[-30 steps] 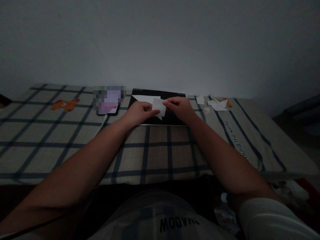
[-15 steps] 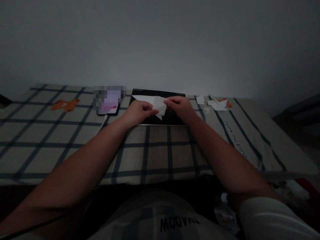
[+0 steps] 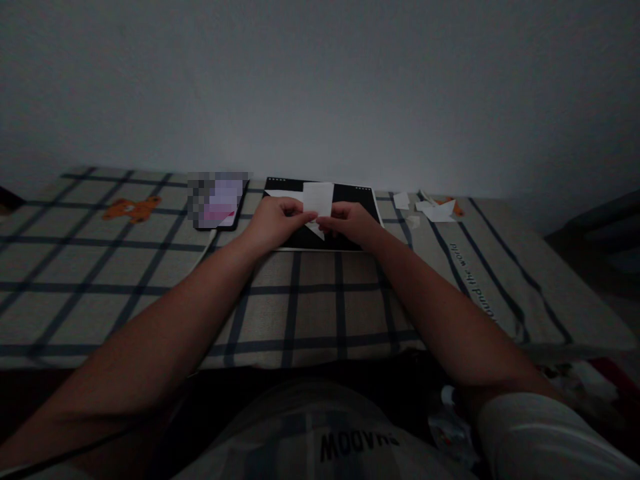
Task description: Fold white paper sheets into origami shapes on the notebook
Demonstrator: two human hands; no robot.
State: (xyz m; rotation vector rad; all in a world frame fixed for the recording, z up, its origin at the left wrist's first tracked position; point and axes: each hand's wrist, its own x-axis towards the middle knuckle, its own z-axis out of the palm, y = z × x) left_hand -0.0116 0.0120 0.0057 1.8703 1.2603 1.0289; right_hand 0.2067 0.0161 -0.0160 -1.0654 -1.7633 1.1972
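Observation:
A small white paper [image 3: 319, 198] is held up between my two hands, above a black board [image 3: 350, 241] with a pale edge. My left hand [image 3: 275, 222] pinches its lower left corner between thumb and fingers. At the lower right corner, my right hand [image 3: 354, 223] grips it the same way. Under and behind my left hand, a larger white paper [image 3: 286, 195] with pointed ends lies on the board; part of it is hidden.
On the checked cloth [image 3: 315, 307], a phone [image 3: 220, 203] with a cable lies left of the board, and an orange bear shape [image 3: 132, 209] farther left. White scraps [image 3: 401, 200] and a folded paper [image 3: 440, 211] lie to the right. A wall rises behind.
The small paper has turned more upright and now reaches higher. My right hand has moved down and slightly left, from the paper's upper right side to its lower right corner.

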